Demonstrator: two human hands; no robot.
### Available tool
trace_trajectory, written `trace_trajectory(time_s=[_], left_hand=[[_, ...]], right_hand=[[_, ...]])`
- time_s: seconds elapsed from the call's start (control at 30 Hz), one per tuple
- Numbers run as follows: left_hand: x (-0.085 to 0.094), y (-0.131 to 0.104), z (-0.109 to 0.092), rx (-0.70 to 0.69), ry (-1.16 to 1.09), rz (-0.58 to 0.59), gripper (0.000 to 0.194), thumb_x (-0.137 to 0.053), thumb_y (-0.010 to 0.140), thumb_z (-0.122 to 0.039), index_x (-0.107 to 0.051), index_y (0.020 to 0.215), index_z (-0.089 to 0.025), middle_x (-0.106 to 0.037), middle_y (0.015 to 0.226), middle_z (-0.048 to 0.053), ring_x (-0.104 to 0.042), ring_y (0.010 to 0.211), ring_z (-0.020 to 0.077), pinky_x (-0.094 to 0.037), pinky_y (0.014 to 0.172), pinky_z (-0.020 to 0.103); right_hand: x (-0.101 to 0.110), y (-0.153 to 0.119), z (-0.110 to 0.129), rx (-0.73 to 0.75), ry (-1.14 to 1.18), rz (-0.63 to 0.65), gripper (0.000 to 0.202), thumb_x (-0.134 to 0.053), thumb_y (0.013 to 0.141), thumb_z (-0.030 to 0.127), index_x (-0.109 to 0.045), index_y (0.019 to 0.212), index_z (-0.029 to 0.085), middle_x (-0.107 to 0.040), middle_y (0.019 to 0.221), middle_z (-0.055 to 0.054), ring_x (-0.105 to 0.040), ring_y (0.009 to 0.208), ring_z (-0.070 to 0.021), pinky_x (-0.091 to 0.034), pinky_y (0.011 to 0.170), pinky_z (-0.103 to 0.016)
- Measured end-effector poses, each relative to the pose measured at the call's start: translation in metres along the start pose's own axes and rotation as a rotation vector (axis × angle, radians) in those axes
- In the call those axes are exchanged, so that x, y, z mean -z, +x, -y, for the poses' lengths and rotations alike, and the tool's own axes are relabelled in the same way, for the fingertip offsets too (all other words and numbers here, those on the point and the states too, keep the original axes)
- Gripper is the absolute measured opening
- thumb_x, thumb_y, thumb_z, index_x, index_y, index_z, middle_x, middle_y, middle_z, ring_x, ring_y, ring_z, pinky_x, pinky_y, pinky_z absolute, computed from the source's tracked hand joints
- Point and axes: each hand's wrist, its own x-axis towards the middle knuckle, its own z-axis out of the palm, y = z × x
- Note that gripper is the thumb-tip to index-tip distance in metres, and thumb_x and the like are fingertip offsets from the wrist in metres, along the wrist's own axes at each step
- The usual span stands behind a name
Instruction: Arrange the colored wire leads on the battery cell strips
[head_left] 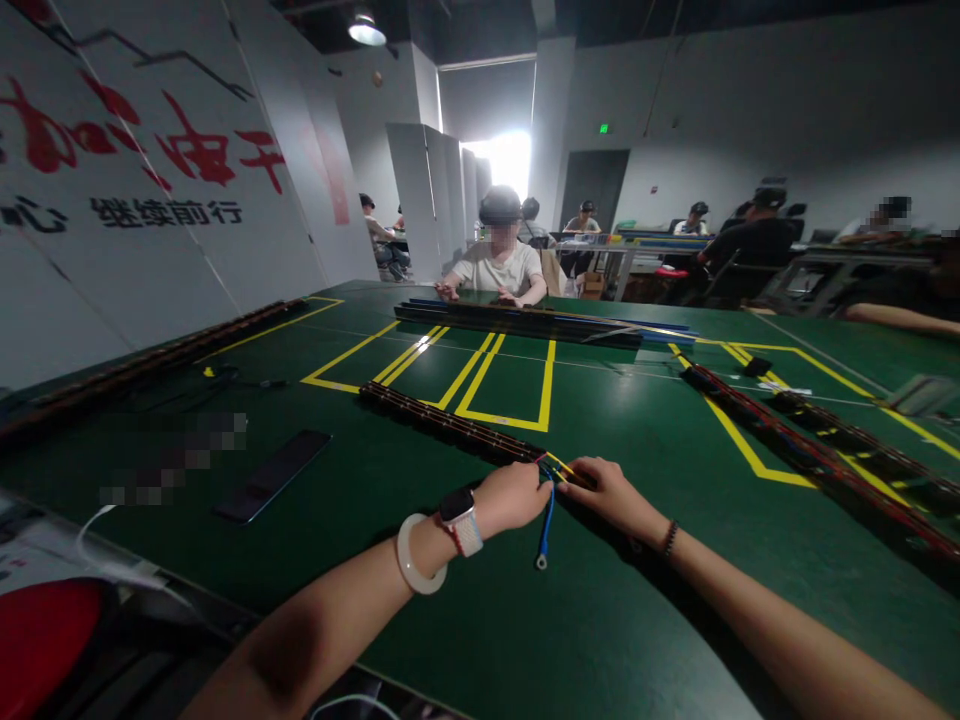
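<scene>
Green tabletop (465,640); curled hands (514,498) touch coloured wires (550,518).

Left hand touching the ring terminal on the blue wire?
Apart: the head view shows green tabletop between the left hand and the ring terminal on the blue wire.

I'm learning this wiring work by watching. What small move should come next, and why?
Probably the right hand should gather the blue wire in beside the yellow wires, with the left hand steadying the end of the long dark strip. Both hands are at that end; the yellow wires run toward the right hand, while the blue wire strays off on its own.
</scene>
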Motion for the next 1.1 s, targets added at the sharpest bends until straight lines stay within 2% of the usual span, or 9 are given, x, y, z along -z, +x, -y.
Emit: trace_trajectory(time_s=[0.13, 0.2, 0.3, 0.4, 0.57, 0.67, 0.9, 1.03, 1.1], left_hand=[[-0.014, 0.007, 0.002, 0.069, -0.339, 0.135, 0.031, -0.039, 0.082, -0.042, -0.053, 0.081, -0.015, -0.059, 0.063, 0.004, -0.052, 0.044, 0.0125, -0.036, 0.045, 0.023], [-0.020, 0.008, 0.004, 0.061, -0.546, 0.205, 0.025, -0.040, 0.082, -0.039, -0.048, 0.082, -0.015, -0.059, 0.067, 0.002, -0.052, 0.044, 0.0101, -0.035, 0.043, 0.021], [-0.027, 0.008, 0.004, 0.053, -0.811, 0.275, 0.024, -0.039, 0.083, -0.037, -0.044, 0.079, -0.015, -0.056, 0.066, 0.001, -0.053, 0.046, 0.0088, -0.034, 0.040, 0.018], [-0.032, 0.006, 0.004, 0.076, -0.971, 0.318, 0.030, -0.037, 0.084, -0.043, -0.044, 0.080, -0.014, -0.052, 0.054, -0.002, -0.050, 0.042, 0.0085, -0.034, 0.040, 0.018], [-0.040, 0.001, 0.005, 0.129, -1.063, 0.298, 0.035, -0.035, 0.085, -0.049, -0.044, 0.084, -0.015, -0.046, 0.048, -0.006, -0.043, 0.036, 0.0067, -0.031, 0.039, 0.018], [-0.039, -0.002, 0.005, 0.138, -1.096, 0.275, 0.034, -0.034, 0.085, -0.049, -0.042, 0.089, -0.016, -0.044, 0.047, -0.007, -0.040, 0.036, 0.0064, -0.027, 0.039, 0.018], [-0.030, -0.002, 0.008, 0.176, -1.206, 0.329, 0.019, -0.037, 0.086, -0.036, -0.040, 0.081, -0.018, -0.031, 0.043, -0.011, -0.028, 0.035, 0.0036, -0.017, 0.041, 0.018], [-0.029, -0.001, 0.011, 0.147, -1.203, 0.387, 0.020, -0.037, 0.086, -0.038, -0.039, 0.083, -0.018, -0.039, 0.045, -0.008, -0.032, 0.036, 0.0052, -0.015, 0.041, 0.019], [-0.030, -0.001, 0.012, 0.137, -1.224, 0.376, 0.019, -0.040, 0.085, -0.036, -0.038, 0.081, -0.017, -0.043, 0.048, -0.007, -0.034, 0.039, 0.0051, -0.018, 0.042, 0.019]], right_hand=[[-0.005, 0.001, 0.004, 0.034, -0.043, -0.036, 0.018, -0.053, 0.081, 0.035, -0.059, 0.080, 0.018, -0.058, 0.074, -0.001, -0.050, 0.072, -0.0155, -0.034, 0.069, -0.027], [-0.007, 0.001, 0.007, 0.071, -0.046, -0.054, 0.014, -0.052, 0.083, 0.028, -0.059, 0.079, 0.017, -0.057, 0.074, -0.001, -0.049, 0.072, -0.0144, -0.034, 0.069, -0.026], [-0.008, 0.001, 0.012, 0.108, -0.033, -0.077, 0.015, -0.049, 0.085, 0.023, -0.058, 0.075, 0.016, -0.053, 0.073, -0.002, -0.048, 0.069, -0.0127, -0.034, 0.065, -0.024], [-0.007, 0.001, 0.019, 0.104, -0.022, -0.101, 0.018, -0.048, 0.085, 0.021, -0.057, 0.071, 0.016, -0.050, 0.073, -0.002, -0.047, 0.065, -0.0111, -0.034, 0.059, -0.021], [-0.006, 0.002, 0.032, 0.128, -0.036, -0.118, 0.016, -0.045, 0.084, 0.013, -0.058, 0.075, 0.016, -0.048, 0.075, -0.002, -0.047, 0.066, -0.0110, -0.036, 0.060, -0.021], [-0.004, 0.002, 0.038, 0.131, 0.004, -0.087, 0.011, -0.047, 0.082, 0.014, -0.057, 0.076, 0.016, -0.047, 0.076, -0.002, -0.047, 0.067, -0.0111, -0.038, 0.061, -0.021], [0.004, -0.004, 0.041, 0.127, 0.144, 0.032, 0.012, -0.044, 0.085, 0.018, -0.055, 0.081, 0.016, -0.046, 0.083, -0.002, -0.048, 0.071, -0.0109, -0.043, 0.067, -0.022], [0.001, -0.009, 0.041, 0.154, 0.092, 0.001, 0.015, -0.043, 0.087, 0.020, -0.056, 0.093, 0.017, -0.047, 0.087, -0.005, -0.048, 0.079, -0.0141, -0.044, 0.074, -0.026], [0.000, -0.011, 0.040, 0.184, 0.051, -0.031, 0.017, -0.044, 0.086, 0.020, -0.057, 0.098, 0.018, -0.048, 0.089, -0.006, -0.048, 0.082, -0.0156, -0.044, 0.075, -0.028]])
